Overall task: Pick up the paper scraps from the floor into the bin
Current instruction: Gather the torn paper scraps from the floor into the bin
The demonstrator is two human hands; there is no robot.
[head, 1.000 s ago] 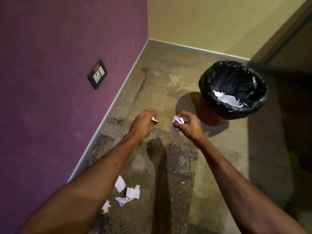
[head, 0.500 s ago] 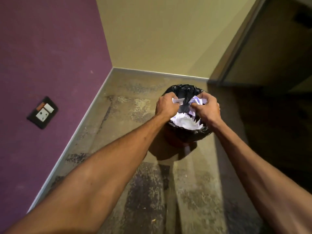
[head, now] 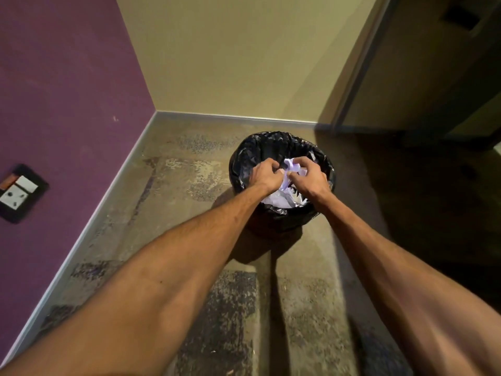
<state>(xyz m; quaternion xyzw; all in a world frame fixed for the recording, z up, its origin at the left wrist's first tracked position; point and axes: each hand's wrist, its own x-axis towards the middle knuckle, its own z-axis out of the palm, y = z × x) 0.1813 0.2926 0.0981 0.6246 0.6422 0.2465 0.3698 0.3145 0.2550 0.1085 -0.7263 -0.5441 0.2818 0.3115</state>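
A round bin (head: 282, 213) lined with a black plastic bag stands on the floor near the room's corner. White paper (head: 282, 199) lies inside it. Both my hands are over the bin's mouth, close together. My right hand (head: 307, 180) is closed around crumpled white paper scraps (head: 292, 166). My left hand (head: 264, 173) has its fingers curled right beside them; whether it holds a scrap I cannot tell. No scraps show on the floor in this view.
A purple wall with a black socket plate (head: 19, 192) runs along the left. A yellow wall closes the far side, and a dark door frame (head: 360, 66) stands at the right. Worn, mottled floor (head: 168, 196) surrounds the bin.
Both hands carried scraps from above the floor to over the bin. They have since drawn closer together above its mouth. The view tilted up, and the floor scraps left the frame.
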